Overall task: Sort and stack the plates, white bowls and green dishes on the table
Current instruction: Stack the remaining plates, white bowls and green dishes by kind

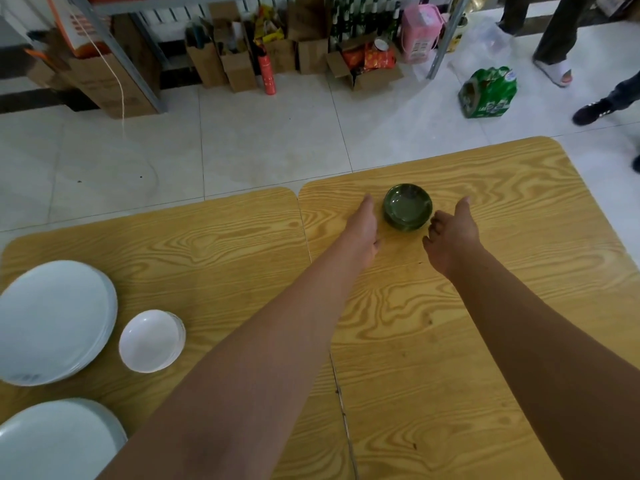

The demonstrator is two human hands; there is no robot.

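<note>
A small stack of green dishes (408, 208) sits near the far edge of the right wooden table (485, 306). My left hand (362, 233) lies just left of the stack, fingers stretched out, holding nothing. My right hand (450, 233) is just right of it, fingers loosely curled and apart, not touching the dishes. At the left stand a stack of white plates (52, 320), a stack of white bowls (150, 341) beside it, and a second stack of white plates (59, 441) at the near edge.
Two wooden tables meet at a seam (341, 393). Beyond the far edge is tiled floor with cardboard boxes (221, 60), a green pack of bottles (488, 93), and other people's feet (588, 110) at the right.
</note>
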